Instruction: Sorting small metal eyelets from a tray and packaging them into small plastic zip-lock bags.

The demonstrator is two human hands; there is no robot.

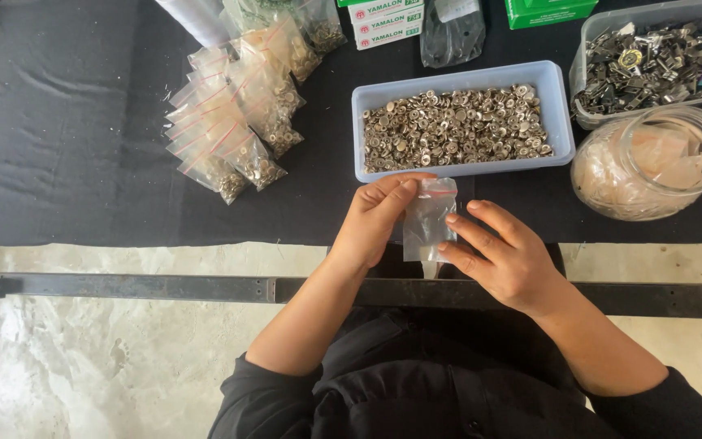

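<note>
Black sleeves cover my arms closest to the lens, and beyond them both my hands meet over the near edge of the dark cloth [67,162]. Between them I hold a small clear plastic bag [430,218], upright, its top toward the tray. My left hand [377,219] pinches the bag's upper left edge between thumb and fingers, and my right hand [504,256] grips its right side with the fingertips, so both are clamped on the same bag, close together but not touching each other. Whether the bag has anything in it, I cannot tell.

Just beyond the bag sits a pale blue rectangular tray [560,106] full of small round metal snap buttons [457,126]; its near wall is just past my left fingertips. To the right stands a clear glass jar [652,167] stuffed with empty bags, and behind it a clear tub [603,32] of metal zipper pulls. Off to the left, well apart from my hands, lies a heap of filled, sealed bags [237,122]. Nothing lies between my hands and the tray.
</note>
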